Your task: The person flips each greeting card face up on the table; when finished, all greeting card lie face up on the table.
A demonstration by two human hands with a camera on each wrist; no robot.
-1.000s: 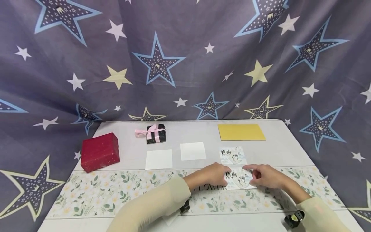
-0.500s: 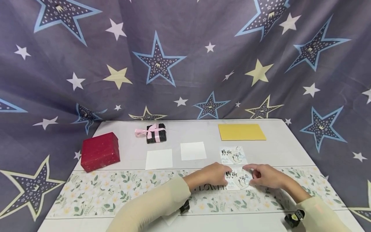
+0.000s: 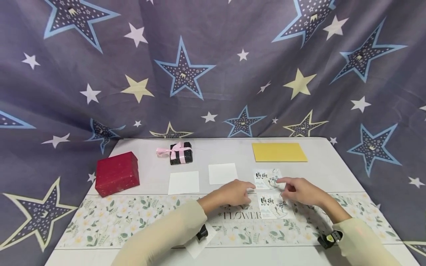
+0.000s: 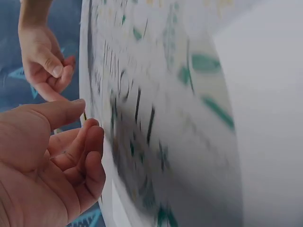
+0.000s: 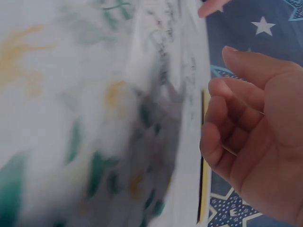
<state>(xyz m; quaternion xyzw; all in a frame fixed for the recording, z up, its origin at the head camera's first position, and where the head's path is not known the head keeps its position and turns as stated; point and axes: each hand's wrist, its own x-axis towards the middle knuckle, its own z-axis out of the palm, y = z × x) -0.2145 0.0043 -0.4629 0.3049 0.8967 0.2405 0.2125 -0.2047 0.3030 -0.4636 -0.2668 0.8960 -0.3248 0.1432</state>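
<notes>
Every place here goes by the front card (image 3: pixel 273 208), which lies flat on the tabletop (image 3: pixel 149 162) with big black brush writing that looks like 感谢师恩. Far to the left of that card and a bit behind it is a red box (image 3: pixel 116 173). Left of the card and farther back is a small black box (image 3: pixel 181 158) with a pink bow (image 3: pixel 175 149). In front of that box, left of the card and a bit behind it, is a blank white card (image 3: pixel 183 183). A white paper (image 3: pixel 201 245) pokes out by the left sleeve (image 3: pixel 166 232), nearer the person than the front card. A second white card (image 3: pixel 222 173) lies left of the front card and behind it.

The left hand (image 3: pixel 233 193) is just left of the front card; its grip is narrow and holds nothing. Beside the front card's left edge, the word FLOWER (image 3: pixel 242 215) is printed on the flowery strip.

Just behind the front card is the back card (image 3: pixel 262 181), with the same writing. Farther behind is a flat yellow thing (image 3: pixel 279 152). The right hand (image 3: pixel 303 190) hangs by the front card's back right corner, finger pointing over the back card; its grip is narrow and holds nothing. I cannot tell if it touches either card.
</notes>
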